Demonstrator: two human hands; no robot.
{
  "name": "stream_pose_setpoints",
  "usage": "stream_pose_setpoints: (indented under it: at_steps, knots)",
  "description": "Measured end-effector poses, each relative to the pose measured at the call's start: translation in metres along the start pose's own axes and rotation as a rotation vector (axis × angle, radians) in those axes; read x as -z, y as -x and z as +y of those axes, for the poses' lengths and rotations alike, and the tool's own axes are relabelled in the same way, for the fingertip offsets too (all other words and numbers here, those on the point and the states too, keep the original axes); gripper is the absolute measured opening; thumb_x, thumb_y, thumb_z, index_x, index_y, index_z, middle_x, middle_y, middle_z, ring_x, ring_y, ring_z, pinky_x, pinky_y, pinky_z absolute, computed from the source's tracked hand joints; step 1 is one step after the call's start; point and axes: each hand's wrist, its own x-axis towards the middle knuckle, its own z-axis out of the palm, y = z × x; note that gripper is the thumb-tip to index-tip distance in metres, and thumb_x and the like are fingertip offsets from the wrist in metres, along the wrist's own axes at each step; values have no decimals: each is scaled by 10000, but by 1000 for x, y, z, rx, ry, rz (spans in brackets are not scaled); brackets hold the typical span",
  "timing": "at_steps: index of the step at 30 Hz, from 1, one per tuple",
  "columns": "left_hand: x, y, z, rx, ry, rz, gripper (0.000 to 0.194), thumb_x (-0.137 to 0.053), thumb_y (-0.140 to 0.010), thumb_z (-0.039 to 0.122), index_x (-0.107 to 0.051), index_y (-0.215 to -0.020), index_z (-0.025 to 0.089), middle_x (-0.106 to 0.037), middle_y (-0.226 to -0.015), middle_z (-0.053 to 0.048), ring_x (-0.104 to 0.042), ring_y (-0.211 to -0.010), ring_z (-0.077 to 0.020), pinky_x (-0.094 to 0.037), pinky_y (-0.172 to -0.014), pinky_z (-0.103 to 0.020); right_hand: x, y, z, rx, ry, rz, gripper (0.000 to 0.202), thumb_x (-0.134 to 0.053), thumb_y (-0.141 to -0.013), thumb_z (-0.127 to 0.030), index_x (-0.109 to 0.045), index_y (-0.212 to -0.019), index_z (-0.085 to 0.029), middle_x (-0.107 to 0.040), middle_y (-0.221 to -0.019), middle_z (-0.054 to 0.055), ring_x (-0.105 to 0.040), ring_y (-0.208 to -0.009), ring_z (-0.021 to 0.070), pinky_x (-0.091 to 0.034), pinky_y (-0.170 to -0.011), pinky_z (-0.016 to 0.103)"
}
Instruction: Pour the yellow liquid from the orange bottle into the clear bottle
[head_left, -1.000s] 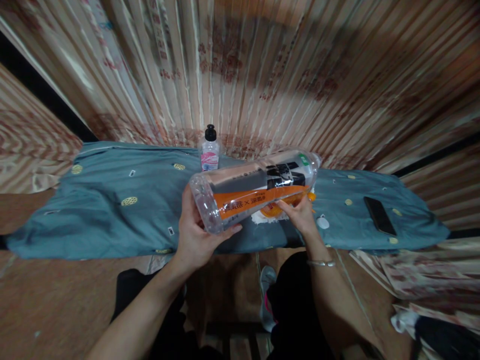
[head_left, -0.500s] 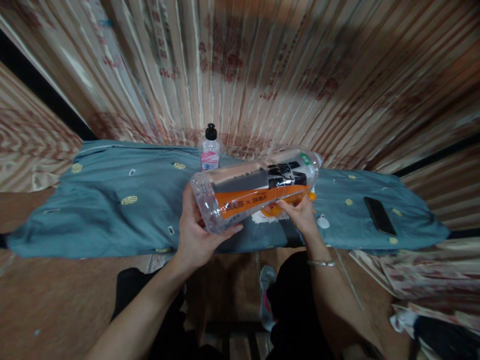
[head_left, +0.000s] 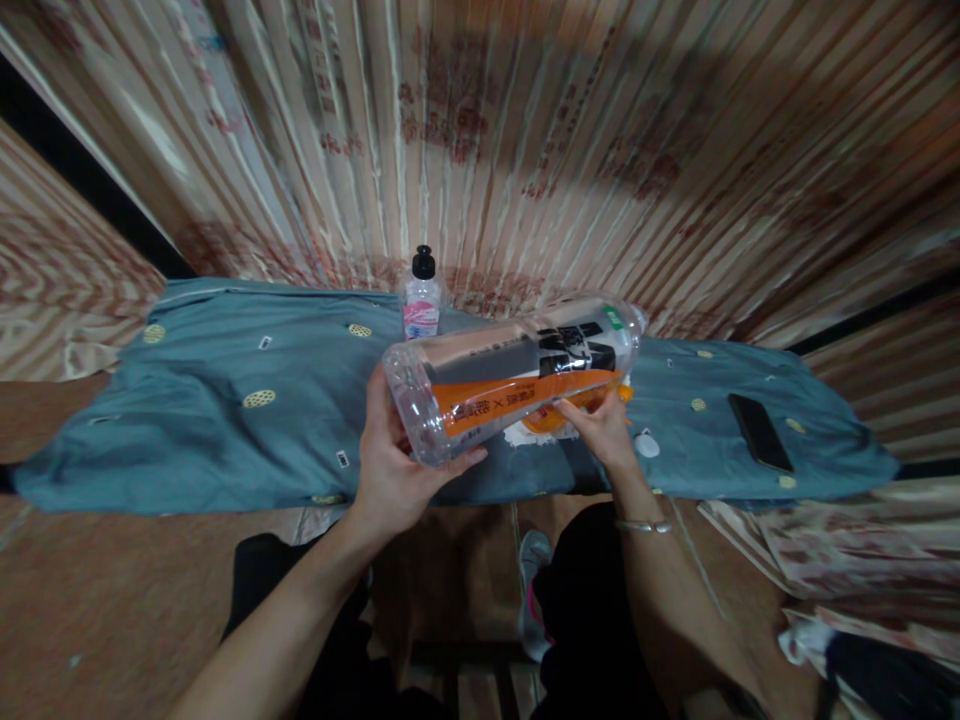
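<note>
A large clear plastic bottle (head_left: pixel 517 370) with a black and orange label lies tilted across the middle, its neck end up to the right. My left hand (head_left: pixel 394 455) is wrapped around its base end. Under the upper half, my right hand (head_left: pixel 604 425) grips the bottle from below, the thumb near the label and the other fingers partly hidden. Behind the bottle, an orange object (head_left: pixel 547 420) shows partly on white material (head_left: pixel 517 437); its kind cannot be made out. A white round cap-like piece (head_left: pixel 646 444) lies right of my right hand.
A small bottle (head_left: pixel 421 318) with a black top and pink label stands behind the large bottle. A dark phone (head_left: pixel 759 432) lies at the right on the blue-green cloth (head_left: pixel 202 400). A pleated curtain (head_left: pixel 480 150) hangs close behind the cloth-covered surface.
The large bottle has shifted or turned very slightly in my hands. Both hands keep their hold in nearly the same place.
</note>
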Motion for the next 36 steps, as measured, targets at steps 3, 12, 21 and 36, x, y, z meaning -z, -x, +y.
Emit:
stream_pose_setpoints:
  at_steps: [3, 12, 21, 36]
  knots:
    - [0, -1, 1, 4, 8, -17, 1088, -1018, -490, 551, -551, -1408, 200, -739, -1250, -158, -773, -1101, -369, -673, -940, -534, 0, 0, 2, -4, -1, 1, 642, -901, -622, -614, -658, -1059, -210, -790, -1083, 148, -760, -1004, 376, -592, -997, 595]
    - [-1, -1, 5, 24, 31, -24, 1003, -1008, -507, 536, -588, -1344, 177, -739, -1278, -173, -770, -1129, -366, -673, -959, -513, 2, 0, 7, -4, 33, 2, 631, -907, -624, -632, -676, -1052, -231, -792, -1085, 119, -754, -1012, 350, -590, -1015, 563]
    - [1, -1, 5, 3, -2, -32, 753, -1006, -521, 526, -660, -1098, 188, -753, -1221, -135, -763, -1149, -356, -664, -968, -519, 1, 0, 2, 0, 24, 4, 626, -892, -631, -619, -672, -1046, -206, -793, -1074, 134, -759, -997, 344, -591, -1009, 544]
    - [1, -2, 3, -15, 15, -50, 731, -1010, -526, 506, -660, -1082, 184, -718, -1307, -163, -758, -1140, -351, -661, -962, -537, 2, 1, 3, -9, 13, -7, 631, -901, -632, -629, -665, -1056, -226, -792, -1071, 115, -756, -998, 337, -592, -1020, 554]
